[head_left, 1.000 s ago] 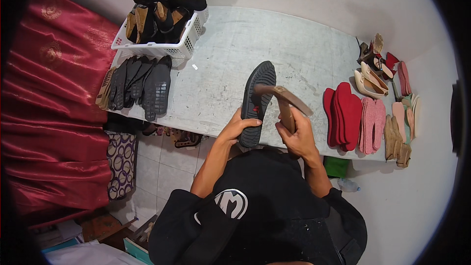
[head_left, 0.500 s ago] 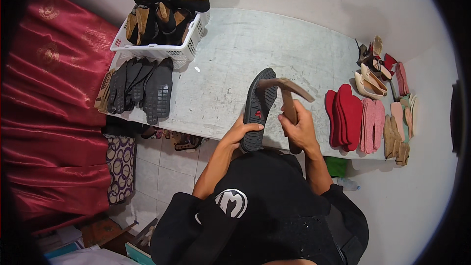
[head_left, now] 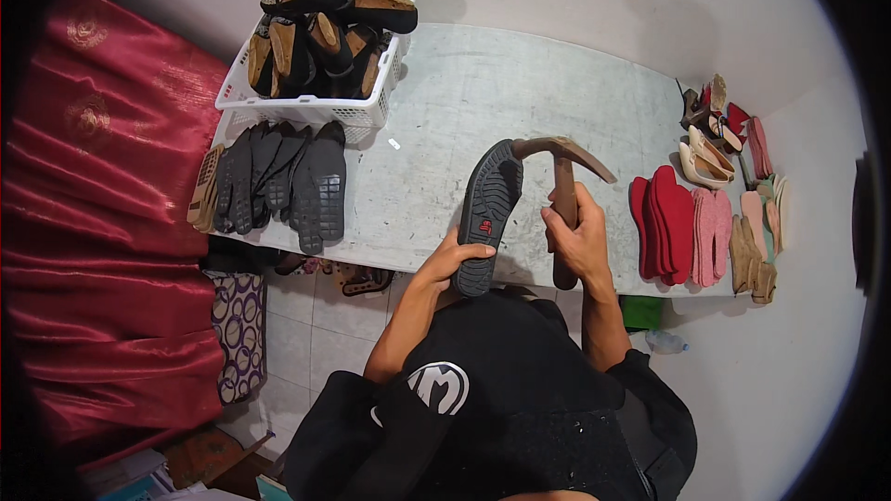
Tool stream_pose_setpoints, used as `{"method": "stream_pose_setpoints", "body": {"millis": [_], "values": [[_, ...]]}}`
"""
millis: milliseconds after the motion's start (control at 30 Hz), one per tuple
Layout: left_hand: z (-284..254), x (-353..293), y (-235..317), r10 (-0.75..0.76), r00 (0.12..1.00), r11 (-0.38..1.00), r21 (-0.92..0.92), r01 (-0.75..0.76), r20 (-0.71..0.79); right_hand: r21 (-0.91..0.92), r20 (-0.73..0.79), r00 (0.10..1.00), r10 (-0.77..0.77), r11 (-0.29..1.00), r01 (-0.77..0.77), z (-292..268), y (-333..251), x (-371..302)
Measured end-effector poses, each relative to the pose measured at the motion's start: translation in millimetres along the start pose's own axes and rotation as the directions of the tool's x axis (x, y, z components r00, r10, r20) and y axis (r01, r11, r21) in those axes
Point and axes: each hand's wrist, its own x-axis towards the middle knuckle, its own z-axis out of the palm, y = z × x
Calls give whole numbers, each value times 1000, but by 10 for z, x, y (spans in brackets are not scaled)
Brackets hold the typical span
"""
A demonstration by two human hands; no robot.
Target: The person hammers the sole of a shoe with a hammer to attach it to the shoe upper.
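My left hand (head_left: 454, 258) grips the heel end of a black shoe (head_left: 486, 213), thumb across the sole. Its ridged sole faces up and carries a small red mark. Wrapped round the brown handle of a hammer (head_left: 564, 190) is my right hand (head_left: 580, 234). The hammer's rusty head spans sideways, with its blunt end at the upper right edge of the sole; whether it touches cannot be made out. Both things are held above the near edge of the table (head_left: 557, 74). My left palm and the shoe's upper are hidden.
A white plastic basket (head_left: 306, 108) piled with black, cork-bedded shoes (head_left: 329, 44) stands at the back left. Several dark soles (head_left: 318, 190) lie before it. On the right are red insoles (head_left: 664, 223), pink insoles (head_left: 711, 237) and cream shoes (head_left: 707, 160). A red curtain (head_left: 121, 223) hangs at left.
The hammer and my right hand have shifted right, and the hammer head has moved from over the sole to its upper right edge. My left hand keeps hold of the shoe.
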Motion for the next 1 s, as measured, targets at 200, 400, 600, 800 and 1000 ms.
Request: {"method": "stream_pose_setpoints", "body": {"millis": [200, 400, 600, 800, 1000], "values": [[-239, -70, 179, 29, 998, 999, 14, -30, 53, -45, -66, 998, -20, 999, 17, 323, -25, 20], [-426, -191, 152, 21, 996, 1000, 5, -21, 88, 52, -114, 989, 95, 995, -89, 577, 5, -60], [-609, -293, 107, -90, 992, 994, -55, 95, 84, 120, -202, 979, -25, 992, 50, 597, -242, -94], [-682, -341, 79, -7, 992, 1000, -2, 7, 127, 45, -187, 982, 38, 999, -30, 806, 15, -148], [-714, -332, 140, -63, 994, 997, -39, 67, 87, 73, -223, 975, 7, 997, 9, 798, -94, -233]]}}
